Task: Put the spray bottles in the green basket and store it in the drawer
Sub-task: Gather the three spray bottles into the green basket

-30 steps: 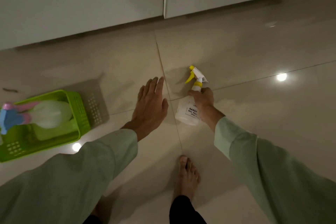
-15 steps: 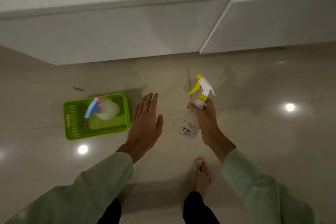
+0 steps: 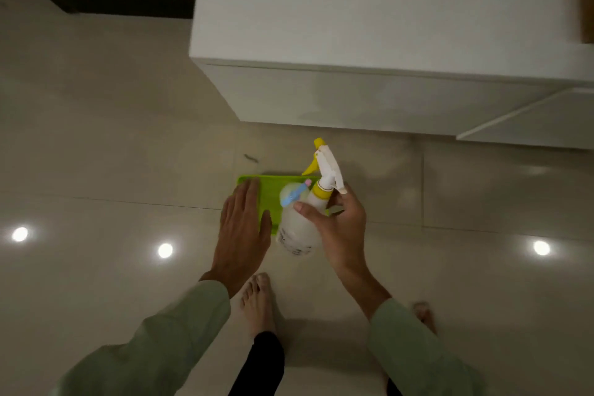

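A glossy tiled floor (image 3: 96,154) is shown before a white cabinet (image 3: 353,90). At centre left, the left hand (image 3: 242,228) is held flat and spread, empty, over the near edge of the green basket (image 3: 271,190) on the floor. A blue-topped spray bottle (image 3: 291,194) is seen lying in the basket. To the right, the yellow-nozzled spray bottle (image 3: 299,231) is gripped at its neck by the right hand (image 3: 340,228), above the basket.
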`<act>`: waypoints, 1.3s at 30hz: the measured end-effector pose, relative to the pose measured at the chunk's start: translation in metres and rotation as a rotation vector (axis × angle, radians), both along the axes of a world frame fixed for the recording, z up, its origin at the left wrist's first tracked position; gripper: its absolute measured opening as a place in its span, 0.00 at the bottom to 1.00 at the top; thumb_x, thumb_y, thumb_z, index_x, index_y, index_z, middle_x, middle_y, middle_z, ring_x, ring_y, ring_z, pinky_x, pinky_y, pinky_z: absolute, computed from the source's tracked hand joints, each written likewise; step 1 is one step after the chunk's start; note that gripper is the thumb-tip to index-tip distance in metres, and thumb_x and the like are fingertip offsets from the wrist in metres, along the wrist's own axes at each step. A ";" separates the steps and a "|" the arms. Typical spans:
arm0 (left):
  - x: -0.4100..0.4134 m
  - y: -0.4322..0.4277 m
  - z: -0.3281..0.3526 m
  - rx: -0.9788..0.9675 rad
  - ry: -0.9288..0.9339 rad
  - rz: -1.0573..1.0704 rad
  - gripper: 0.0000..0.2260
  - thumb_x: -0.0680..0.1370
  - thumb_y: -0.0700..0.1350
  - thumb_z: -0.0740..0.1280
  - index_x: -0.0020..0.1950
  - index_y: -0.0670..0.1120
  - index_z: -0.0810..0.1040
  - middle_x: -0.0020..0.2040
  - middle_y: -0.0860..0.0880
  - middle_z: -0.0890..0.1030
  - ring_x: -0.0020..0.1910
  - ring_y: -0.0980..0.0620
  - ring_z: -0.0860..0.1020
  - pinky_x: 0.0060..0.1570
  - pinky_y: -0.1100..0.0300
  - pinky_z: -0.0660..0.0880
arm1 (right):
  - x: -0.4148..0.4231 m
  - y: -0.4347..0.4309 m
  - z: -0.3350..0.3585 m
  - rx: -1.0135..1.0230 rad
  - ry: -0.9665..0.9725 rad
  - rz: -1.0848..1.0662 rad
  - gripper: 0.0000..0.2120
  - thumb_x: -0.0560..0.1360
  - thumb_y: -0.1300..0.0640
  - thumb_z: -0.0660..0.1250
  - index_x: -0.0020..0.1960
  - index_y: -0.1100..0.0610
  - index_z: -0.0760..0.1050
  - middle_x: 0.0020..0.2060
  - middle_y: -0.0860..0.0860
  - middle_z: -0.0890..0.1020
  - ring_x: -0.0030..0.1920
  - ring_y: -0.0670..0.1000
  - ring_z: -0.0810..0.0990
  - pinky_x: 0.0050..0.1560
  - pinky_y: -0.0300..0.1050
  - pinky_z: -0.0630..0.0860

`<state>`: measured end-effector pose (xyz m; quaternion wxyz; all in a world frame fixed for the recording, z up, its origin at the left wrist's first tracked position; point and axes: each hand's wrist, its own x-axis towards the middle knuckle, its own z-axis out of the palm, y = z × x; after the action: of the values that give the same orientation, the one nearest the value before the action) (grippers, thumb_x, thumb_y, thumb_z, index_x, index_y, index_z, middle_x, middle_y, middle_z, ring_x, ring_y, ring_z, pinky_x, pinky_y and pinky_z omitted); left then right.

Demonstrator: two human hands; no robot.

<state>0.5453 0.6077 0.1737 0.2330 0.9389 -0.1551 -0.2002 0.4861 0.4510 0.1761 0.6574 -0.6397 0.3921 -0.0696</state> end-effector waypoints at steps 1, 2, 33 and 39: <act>0.008 0.011 -0.003 0.013 0.002 0.001 0.27 0.81 0.42 0.61 0.78 0.41 0.57 0.78 0.42 0.62 0.77 0.44 0.60 0.75 0.44 0.59 | 0.008 0.015 -0.007 -0.022 0.011 0.001 0.18 0.62 0.54 0.82 0.49 0.48 0.79 0.40 0.45 0.82 0.41 0.46 0.78 0.43 0.41 0.77; 0.017 0.023 -0.008 0.020 0.008 0.006 0.27 0.81 0.43 0.60 0.78 0.41 0.57 0.78 0.42 0.61 0.78 0.44 0.59 0.76 0.44 0.59 | 0.018 0.032 -0.017 -0.046 0.025 0.002 0.18 0.63 0.53 0.82 0.49 0.48 0.78 0.41 0.46 0.81 0.42 0.48 0.77 0.44 0.44 0.76; 0.067 0.088 -0.094 0.033 0.097 -0.008 0.27 0.82 0.42 0.58 0.79 0.42 0.53 0.80 0.42 0.57 0.79 0.45 0.55 0.77 0.45 0.57 | 0.059 0.130 -0.150 -0.386 0.294 0.280 0.31 0.72 0.68 0.68 0.74 0.63 0.66 0.63 0.60 0.78 0.63 0.58 0.75 0.58 0.39 0.69; 0.042 0.069 -0.018 0.027 0.045 -0.006 0.27 0.82 0.42 0.58 0.79 0.42 0.53 0.79 0.43 0.58 0.79 0.46 0.55 0.77 0.46 0.56 | 0.028 0.107 -0.055 -0.315 0.183 0.393 0.26 0.77 0.64 0.68 0.74 0.61 0.67 0.68 0.57 0.75 0.67 0.58 0.75 0.61 0.60 0.77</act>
<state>0.5876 0.6772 0.1555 0.2233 0.9367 -0.1501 -0.2240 0.5141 0.5580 0.1215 0.5126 -0.8016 0.3023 0.0575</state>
